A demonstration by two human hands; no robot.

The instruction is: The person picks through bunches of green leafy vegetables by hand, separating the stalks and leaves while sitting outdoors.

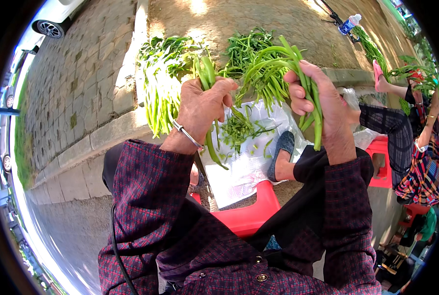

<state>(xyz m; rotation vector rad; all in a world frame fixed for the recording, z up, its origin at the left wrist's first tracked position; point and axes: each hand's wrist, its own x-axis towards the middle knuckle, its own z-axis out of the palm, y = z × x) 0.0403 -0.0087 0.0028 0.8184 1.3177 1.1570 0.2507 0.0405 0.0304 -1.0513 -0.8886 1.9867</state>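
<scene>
My left hand point(199, 101) is closed around a few thick green vegetable stems point(207, 69), with a thin piece hanging below the fist. In my right hand point(327, 98) is a small bunch of green vegetable stems point(315, 105), pinched between thumb and fingers, its upper ends bending left. Beyond the hands lie a pile of pale green stems point(161, 96) at left and a leafy green heap point(246, 51) in the middle. Picked leaves and short bits point(239, 129) are scattered on a white plastic sheet point(234, 174) under and between my hands.
A red plastic stool point(251, 211) stands between my knees, by my grey-blue shoe point(284, 143). A stone kerb point(101, 130) borders the paving. At right, another person in plaid point(421, 169) sits near a red stool point(380, 160), holding greens. A bottle point(349, 23) is farther off.
</scene>
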